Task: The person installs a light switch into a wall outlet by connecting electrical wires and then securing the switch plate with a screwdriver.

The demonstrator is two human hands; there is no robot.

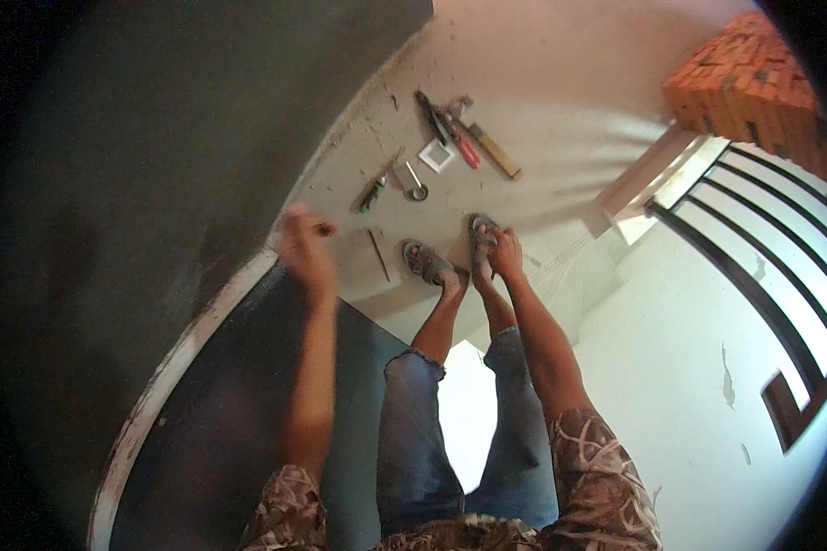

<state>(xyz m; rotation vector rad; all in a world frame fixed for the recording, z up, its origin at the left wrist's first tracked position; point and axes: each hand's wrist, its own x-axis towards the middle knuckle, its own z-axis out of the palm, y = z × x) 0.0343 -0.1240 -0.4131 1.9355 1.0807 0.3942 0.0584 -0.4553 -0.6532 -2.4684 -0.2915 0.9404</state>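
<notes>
My left hand (305,246) is raised close to the dark wall on the left, blurred by motion. A small dark spot shows beside its fingers, and whether it grips anything is unclear. My right hand (506,253) hangs in front of my right sandal (477,223) with its fingers curled together; what they may hold is hidden. Nearest on the floor lies a thin dark rod (379,255). Beyond it are a green-handled tool (372,195), a dark tape roll (418,193), a white square frame (436,156), red-handled pliers (468,151) and a wooden-handled hammer (492,147).
A dark wall (184,138) with a pale ledge (179,363) curves along the left. Stacked orange bricks (753,83) stand at the far right, above a black metal railing (744,266). Debris dots the floor (542,55) along the wall's foot.
</notes>
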